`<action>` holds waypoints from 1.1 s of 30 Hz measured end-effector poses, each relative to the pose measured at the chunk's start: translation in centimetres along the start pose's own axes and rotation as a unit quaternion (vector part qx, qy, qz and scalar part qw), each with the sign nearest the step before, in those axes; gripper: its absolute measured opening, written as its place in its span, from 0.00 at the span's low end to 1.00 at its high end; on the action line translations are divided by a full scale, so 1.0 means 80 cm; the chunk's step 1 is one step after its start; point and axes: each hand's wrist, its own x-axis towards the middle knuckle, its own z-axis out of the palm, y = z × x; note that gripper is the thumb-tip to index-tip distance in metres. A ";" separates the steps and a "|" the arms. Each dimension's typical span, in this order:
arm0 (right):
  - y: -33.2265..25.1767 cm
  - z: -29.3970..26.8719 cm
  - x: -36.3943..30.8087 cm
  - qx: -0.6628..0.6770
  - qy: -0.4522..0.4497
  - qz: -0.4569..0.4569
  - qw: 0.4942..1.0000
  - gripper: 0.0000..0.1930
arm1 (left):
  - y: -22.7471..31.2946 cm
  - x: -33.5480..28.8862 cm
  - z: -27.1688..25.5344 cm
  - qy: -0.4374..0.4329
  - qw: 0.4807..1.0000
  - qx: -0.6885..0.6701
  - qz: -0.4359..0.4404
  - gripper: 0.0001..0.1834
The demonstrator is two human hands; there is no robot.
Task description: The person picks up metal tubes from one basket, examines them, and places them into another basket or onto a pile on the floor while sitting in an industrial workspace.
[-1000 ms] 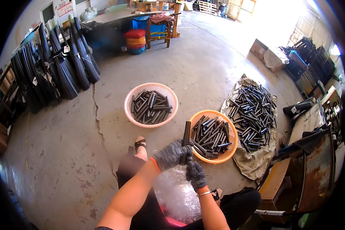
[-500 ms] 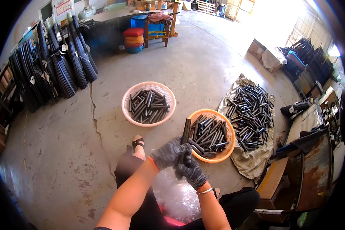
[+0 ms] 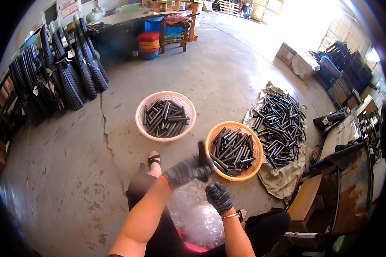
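We note the left hand [image 3: 186, 170], gloved in grey knit, with its grip wrapped tight around a short dark tube [image 3: 202, 155] held upright just beside the near rim of the orange basket [image 3: 211, 141]. The right hand [image 3: 218, 197], also gloved, sits just below it with fingers curled in and nothing visible in its grip, above a crumpled clear plastic bag [image 3: 197, 218] on the lap. Farther out, we log a pink basket [image 3: 140, 112] of like tubes on the concrete floor [image 3: 73, 162] and a loose tube pile [image 3: 278, 124] on sacking to the right.
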 end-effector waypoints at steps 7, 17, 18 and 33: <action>0.038 0.045 -0.156 0.144 -0.239 0.536 0.797 0.22 | 0.017 0.004 -0.025 0.176 0.977 -0.080 0.092 0.08; -0.071 -0.023 0.115 0.637 -0.003 0.362 0.680 0.25 | 0.003 0.011 0.002 0.085 0.994 0.029 0.069 0.09; -0.060 -0.012 0.099 0.609 0.012 0.386 0.693 0.21 | 0.000 0.012 -0.002 0.100 0.992 0.031 0.075 0.09; -0.075 -0.038 0.122 0.545 0.048 0.371 0.751 0.33 | 0.001 0.012 -0.005 0.132 0.986 0.036 0.095 0.08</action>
